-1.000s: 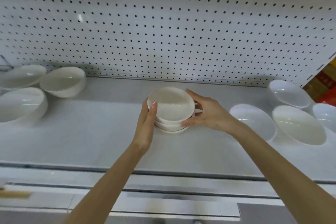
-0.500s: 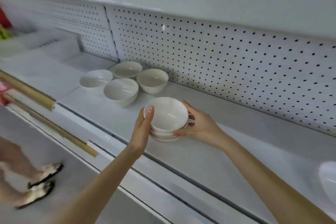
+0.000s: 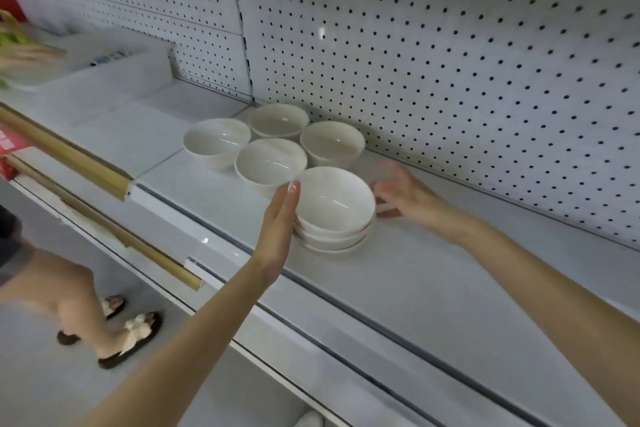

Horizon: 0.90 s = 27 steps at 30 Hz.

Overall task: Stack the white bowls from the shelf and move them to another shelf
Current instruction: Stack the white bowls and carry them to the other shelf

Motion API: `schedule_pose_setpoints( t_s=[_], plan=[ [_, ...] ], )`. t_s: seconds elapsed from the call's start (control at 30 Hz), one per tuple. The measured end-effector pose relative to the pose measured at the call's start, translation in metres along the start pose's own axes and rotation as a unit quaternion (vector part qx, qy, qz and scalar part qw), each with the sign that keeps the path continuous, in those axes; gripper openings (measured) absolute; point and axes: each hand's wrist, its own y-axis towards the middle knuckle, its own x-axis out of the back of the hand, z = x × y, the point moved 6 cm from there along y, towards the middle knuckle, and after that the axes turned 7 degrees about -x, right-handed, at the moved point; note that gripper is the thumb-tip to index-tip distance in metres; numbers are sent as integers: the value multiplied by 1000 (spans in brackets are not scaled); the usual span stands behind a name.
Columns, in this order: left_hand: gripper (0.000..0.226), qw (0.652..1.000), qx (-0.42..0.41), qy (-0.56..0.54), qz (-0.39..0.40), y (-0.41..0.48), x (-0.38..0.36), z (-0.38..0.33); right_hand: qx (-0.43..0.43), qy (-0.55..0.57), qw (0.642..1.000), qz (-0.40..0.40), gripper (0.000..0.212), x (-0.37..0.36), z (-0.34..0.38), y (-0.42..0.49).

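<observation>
A stack of three white bowls [image 3: 332, 204] rests on the white shelf [image 3: 415, 284], just in front and to the right of several single white bowls [image 3: 270, 163]. My left hand [image 3: 280, 218] lies flat against the stack's left side, fingers straight up along the top bowl. My right hand [image 3: 405, 194] is at the stack's right side, blurred, with thumb and fingertips at the rims. The stack sits between the two hands.
A perforated white back panel [image 3: 450, 62] runs close behind the bowls. A gold rail [image 3: 69, 156] edges the shelf section to the left, where a white bin [image 3: 114, 69] stands. Another person's legs in sandals [image 3: 128, 333] are on the floor at lower left.
The stack has been carried left along the shelf and now sits beside the group of single bowls. The view has swung left, and the right hand has blurred at the rim.
</observation>
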Motion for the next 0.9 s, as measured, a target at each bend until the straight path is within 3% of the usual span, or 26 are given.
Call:
schedule_pose_setpoints(
  t_s=[0.1, 0.23, 0.4, 0.53, 0.67, 0.77, 0.9],
  plan=[
    [60, 999, 34, -18, 16, 9, 6, 8, -52, 21, 996, -65, 70, 19, -2, 32],
    [79, 997, 58, -17, 46, 16, 7, 11, -96, 63, 993, -38, 66, 9, -6, 67],
    [59, 996, 57, -15, 71, 15, 8, 9, -88, 157, 983, 33, 49, -12, -4, 93],
    [38, 995, 54, -19, 76, 11, 8, 5, -96, 183, 978, 23, 57, -21, -1, 99],
    [35, 995, 52, -17, 86, 14, 7, 1, -90, 185, 978, 23, 57, -21, 1, 100],
    [32, 994, 62, -19, 90, 14, 6, -1, -91, 206, 974, 16, 44, -19, 1, 100],
    [49, 993, 48, 3, 103, 13, 8, -7, -109, 227, 967, -30, 27, -9, 2, 94]
  ],
)
